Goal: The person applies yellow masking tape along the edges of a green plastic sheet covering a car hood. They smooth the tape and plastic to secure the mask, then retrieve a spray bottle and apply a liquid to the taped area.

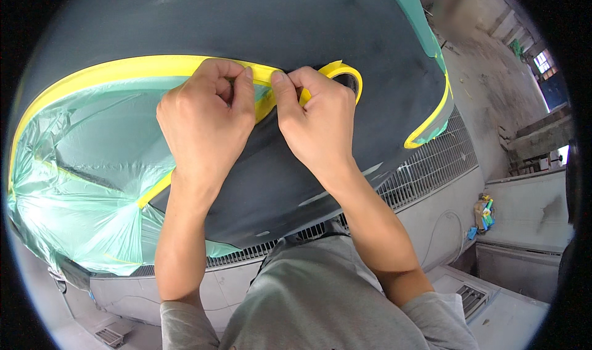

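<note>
Yellow tape (154,65) crosses a dark panel (277,171) above floor grating (435,159).

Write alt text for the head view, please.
A person's left hand and right hand pinch yellow tape bordering green plastic film on a dark, curved surface. The tape roll shows beside the right hand; a floor grate lies below.

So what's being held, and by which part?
Left hand and right hand touch the flat yellow tape strip with thumbs, near the round yellow roll; pinching or pressing is unclear. Any grip on the roll is hidden.
</note>
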A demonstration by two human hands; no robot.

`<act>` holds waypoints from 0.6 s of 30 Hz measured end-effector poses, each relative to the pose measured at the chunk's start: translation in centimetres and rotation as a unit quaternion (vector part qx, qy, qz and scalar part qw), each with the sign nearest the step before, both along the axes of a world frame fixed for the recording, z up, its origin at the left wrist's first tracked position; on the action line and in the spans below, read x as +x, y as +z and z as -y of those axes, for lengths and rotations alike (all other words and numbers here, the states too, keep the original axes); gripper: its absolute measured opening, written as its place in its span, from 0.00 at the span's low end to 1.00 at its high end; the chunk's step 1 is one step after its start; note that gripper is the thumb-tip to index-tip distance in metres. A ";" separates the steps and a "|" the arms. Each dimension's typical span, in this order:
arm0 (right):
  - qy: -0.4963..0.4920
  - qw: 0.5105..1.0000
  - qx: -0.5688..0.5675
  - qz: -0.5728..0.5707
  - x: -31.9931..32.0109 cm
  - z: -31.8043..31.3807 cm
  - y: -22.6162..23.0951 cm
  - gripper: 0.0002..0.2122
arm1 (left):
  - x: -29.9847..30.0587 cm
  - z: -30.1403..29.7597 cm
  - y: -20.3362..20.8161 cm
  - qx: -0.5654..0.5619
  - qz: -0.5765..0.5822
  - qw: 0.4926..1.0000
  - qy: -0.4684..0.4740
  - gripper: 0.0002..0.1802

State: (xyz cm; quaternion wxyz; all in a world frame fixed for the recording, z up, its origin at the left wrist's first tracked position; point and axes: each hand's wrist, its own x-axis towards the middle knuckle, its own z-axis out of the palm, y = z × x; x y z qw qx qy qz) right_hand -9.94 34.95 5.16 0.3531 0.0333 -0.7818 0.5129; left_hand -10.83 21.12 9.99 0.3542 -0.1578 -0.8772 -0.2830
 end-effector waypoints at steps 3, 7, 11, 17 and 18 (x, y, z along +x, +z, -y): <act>-0.017 1.000 0.025 -0.004 -0.4 0.1 0.1 0.12 | -0.2 0.3 0.0 0.002 -0.019 1.000 -0.013 0.07; -0.032 0.996 0.083 0.008 -0.5 -1.0 -0.3 0.21 | -0.6 0.6 -0.1 0.026 -0.027 0.999 -0.005 0.11; -0.050 0.994 0.085 0.057 0.4 -2.0 -0.8 0.25 | -0.5 0.4 -0.4 0.054 -0.032 0.998 -0.012 0.14; -0.064 0.991 0.118 -0.018 -0.5 -2.7 -1.0 0.22 | 0.2 -0.1 -1.6 -0.001 -0.094 0.996 -0.005 0.13; -0.069 0.988 0.139 -0.025 -0.9 -2.6 -1.1 0.21 | 0.3 -0.2 -1.9 -0.015 -0.101 0.995 -0.016 0.12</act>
